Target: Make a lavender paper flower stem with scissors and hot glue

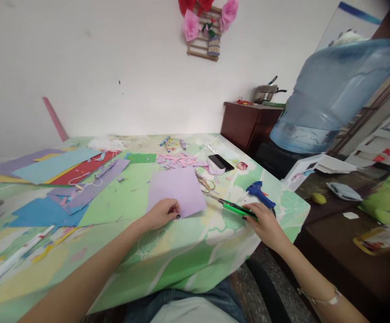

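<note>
A light purple paper sheet [178, 188] lies on the patterned tablecloth, partly over a pale green sheet [121, 193]. My left hand [163, 213] rests at the purple sheet's lower left edge, its fingers curled in on the paper. At the right, my right hand [261, 220] has its fingers around a green utility knife [237, 208], which points left toward the sheet. Gold-handled scissors [205, 183] lie just beyond the sheet's right edge. A blue glue gun [260, 194] lies behind my right hand.
Coloured sheets [58, 166] and a blue sheet [47, 213] spread over the left side. Pink paper scraps [178, 160], a black phone [221, 163] and a small red-and-pink object [242, 166] lie farther back. A large water bottle [329, 94] stands beyond the table's right side.
</note>
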`<move>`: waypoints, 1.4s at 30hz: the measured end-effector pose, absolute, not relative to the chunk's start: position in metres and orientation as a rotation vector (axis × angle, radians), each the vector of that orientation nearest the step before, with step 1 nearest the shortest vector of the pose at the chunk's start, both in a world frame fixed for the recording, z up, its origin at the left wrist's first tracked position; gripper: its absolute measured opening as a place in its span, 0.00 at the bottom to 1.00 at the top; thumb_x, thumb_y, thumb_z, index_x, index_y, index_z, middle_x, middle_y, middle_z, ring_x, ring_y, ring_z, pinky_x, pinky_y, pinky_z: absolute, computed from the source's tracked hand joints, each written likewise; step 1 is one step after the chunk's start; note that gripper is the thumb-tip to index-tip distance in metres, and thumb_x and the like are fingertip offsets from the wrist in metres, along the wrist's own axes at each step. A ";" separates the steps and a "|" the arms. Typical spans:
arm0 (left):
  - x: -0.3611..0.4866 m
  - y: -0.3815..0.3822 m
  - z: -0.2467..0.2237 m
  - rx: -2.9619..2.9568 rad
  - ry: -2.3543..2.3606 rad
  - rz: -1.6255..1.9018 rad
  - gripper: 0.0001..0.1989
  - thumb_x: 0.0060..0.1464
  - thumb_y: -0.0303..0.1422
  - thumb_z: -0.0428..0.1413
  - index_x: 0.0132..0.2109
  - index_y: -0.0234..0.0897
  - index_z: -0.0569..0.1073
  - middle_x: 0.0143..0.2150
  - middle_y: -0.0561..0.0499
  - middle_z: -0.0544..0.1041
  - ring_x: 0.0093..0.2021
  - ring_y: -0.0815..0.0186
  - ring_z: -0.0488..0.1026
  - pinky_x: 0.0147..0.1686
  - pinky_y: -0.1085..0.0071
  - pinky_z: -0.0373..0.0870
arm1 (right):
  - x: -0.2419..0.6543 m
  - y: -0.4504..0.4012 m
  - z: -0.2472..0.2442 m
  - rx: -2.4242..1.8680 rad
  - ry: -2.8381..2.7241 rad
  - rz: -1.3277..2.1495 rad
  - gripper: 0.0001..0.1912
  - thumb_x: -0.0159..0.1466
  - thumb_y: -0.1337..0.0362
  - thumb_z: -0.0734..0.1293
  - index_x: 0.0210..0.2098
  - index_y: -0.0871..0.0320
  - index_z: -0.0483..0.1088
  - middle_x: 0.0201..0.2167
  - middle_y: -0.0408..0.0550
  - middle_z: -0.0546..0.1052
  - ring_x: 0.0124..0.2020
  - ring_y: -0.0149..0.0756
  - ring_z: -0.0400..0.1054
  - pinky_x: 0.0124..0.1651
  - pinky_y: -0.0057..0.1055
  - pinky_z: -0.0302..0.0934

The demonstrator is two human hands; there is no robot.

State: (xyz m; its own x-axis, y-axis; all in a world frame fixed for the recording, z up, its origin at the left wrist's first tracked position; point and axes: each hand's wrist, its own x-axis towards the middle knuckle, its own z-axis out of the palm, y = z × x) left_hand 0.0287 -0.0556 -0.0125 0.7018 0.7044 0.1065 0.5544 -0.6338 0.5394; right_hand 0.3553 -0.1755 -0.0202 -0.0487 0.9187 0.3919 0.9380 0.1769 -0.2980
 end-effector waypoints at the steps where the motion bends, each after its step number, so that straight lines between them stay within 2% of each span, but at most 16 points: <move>1: 0.029 -0.056 -0.012 2.418 0.954 0.417 0.03 0.49 0.27 0.49 0.31 0.35 0.67 0.26 0.53 0.69 0.27 0.68 0.65 0.28 0.73 0.63 | 0.358 -0.183 -0.021 -1.726 -1.934 -0.025 0.12 0.62 0.64 0.58 0.43 0.60 0.68 0.40 0.55 0.73 0.44 0.43 0.66 0.47 0.38 0.60; 4: 0.030 -0.056 -0.008 2.399 0.913 0.414 0.03 0.49 0.29 0.50 0.30 0.35 0.67 0.30 0.52 0.69 0.30 0.67 0.65 0.31 0.72 0.63 | 0.364 -0.201 -0.022 -1.706 -1.780 0.105 0.14 0.64 0.60 0.56 0.43 0.58 0.68 0.38 0.54 0.75 0.41 0.42 0.68 0.44 0.37 0.62; 6: 0.033 -0.056 -0.005 2.394 0.879 0.395 0.04 0.49 0.30 0.51 0.30 0.35 0.67 0.30 0.52 0.68 0.30 0.67 0.65 0.32 0.72 0.63 | 0.366 -0.208 -0.023 -1.703 -1.686 0.299 0.16 0.65 0.57 0.54 0.44 0.58 0.68 0.33 0.51 0.75 0.34 0.39 0.70 0.37 0.34 0.64; 9: 0.036 -0.053 -0.003 2.383 0.827 0.342 0.05 0.49 0.32 0.51 0.29 0.35 0.68 0.27 0.54 0.67 0.27 0.69 0.63 0.29 0.73 0.61 | 0.365 -0.212 -0.021 -1.644 -1.647 0.679 0.19 0.66 0.54 0.52 0.46 0.60 0.64 0.22 0.44 0.72 0.22 0.33 0.66 0.24 0.29 0.62; 12: 0.036 -0.049 -0.004 2.381 0.781 0.311 0.06 0.49 0.33 0.51 0.29 0.35 0.68 0.25 0.55 0.67 0.26 0.69 0.63 0.26 0.74 0.60 | 0.363 -0.212 -0.018 -1.595 -1.708 0.816 0.18 0.67 0.55 0.50 0.45 0.59 0.62 0.20 0.41 0.70 0.18 0.31 0.64 0.22 0.28 0.60; 14: 0.035 -0.048 -0.006 2.387 0.766 0.320 0.06 0.50 0.32 0.51 0.30 0.35 0.69 0.25 0.55 0.68 0.25 0.69 0.63 0.26 0.75 0.61 | 0.363 -0.210 -0.015 -1.628 -1.803 0.686 0.15 0.67 0.57 0.51 0.43 0.57 0.62 0.25 0.44 0.73 0.21 0.31 0.66 0.26 0.29 0.62; 16: 0.033 -0.046 -0.008 2.402 0.763 0.356 0.06 0.49 0.32 0.53 0.34 0.34 0.71 0.27 0.54 0.69 0.27 0.69 0.65 0.27 0.74 0.62 | 0.366 -0.209 -0.014 -1.666 -1.920 0.453 0.11 0.66 0.60 0.53 0.42 0.56 0.62 0.33 0.48 0.74 0.29 0.34 0.69 0.33 0.32 0.64; 20: 0.030 -0.042 -0.008 2.480 0.720 0.434 0.12 0.48 0.34 0.57 0.41 0.35 0.73 0.36 0.48 0.72 0.36 0.63 0.68 0.38 0.69 0.64 | 0.372 -0.207 -0.015 -1.661 -2.091 0.095 0.15 0.65 0.62 0.56 0.51 0.55 0.59 0.47 0.54 0.71 0.46 0.43 0.67 0.44 0.38 0.64; 23: 0.030 -0.038 -0.009 2.545 0.628 0.446 0.14 0.49 0.34 0.57 0.45 0.38 0.75 0.43 0.45 0.72 0.45 0.60 0.67 0.46 0.65 0.62 | 0.376 -0.205 -0.016 -1.626 -2.202 0.012 0.18 0.65 0.64 0.56 0.54 0.55 0.59 0.47 0.55 0.70 0.46 0.43 0.67 0.45 0.39 0.65; 26: 0.029 -0.035 -0.013 2.607 0.537 0.417 0.15 0.51 0.31 0.55 0.47 0.45 0.75 0.49 0.46 0.71 0.51 0.57 0.64 0.52 0.61 0.57 | 0.380 -0.201 -0.016 -1.555 -2.277 -0.035 0.18 0.63 0.68 0.57 0.53 0.55 0.61 0.46 0.54 0.70 0.47 0.43 0.66 0.46 0.39 0.65; 31: 0.034 -0.038 -0.016 2.787 0.544 0.221 0.25 0.54 0.24 0.47 0.55 0.56 0.67 0.61 0.51 0.61 0.62 0.51 0.50 0.57 0.49 0.46 | 0.387 -0.194 -0.015 -1.498 -2.255 -0.114 0.17 0.63 0.69 0.58 0.51 0.56 0.65 0.45 0.55 0.71 0.46 0.45 0.66 0.46 0.42 0.64; 35: 0.042 -0.039 -0.014 2.851 0.506 0.134 0.27 0.56 0.24 0.43 0.58 0.58 0.62 0.65 0.53 0.56 0.64 0.52 0.48 0.58 0.50 0.45 | 0.395 -0.192 -0.018 -1.484 -2.195 -0.107 0.17 0.63 0.69 0.58 0.50 0.55 0.67 0.44 0.54 0.72 0.45 0.43 0.67 0.46 0.41 0.65; 42: 0.044 -0.034 -0.018 2.877 0.474 0.127 0.26 0.56 0.28 0.44 0.59 0.59 0.60 0.66 0.56 0.54 0.64 0.52 0.48 0.58 0.50 0.44 | 0.396 -0.190 -0.026 -1.460 -2.131 -0.048 0.18 0.63 0.69 0.58 0.50 0.52 0.69 0.43 0.53 0.72 0.44 0.42 0.68 0.44 0.39 0.67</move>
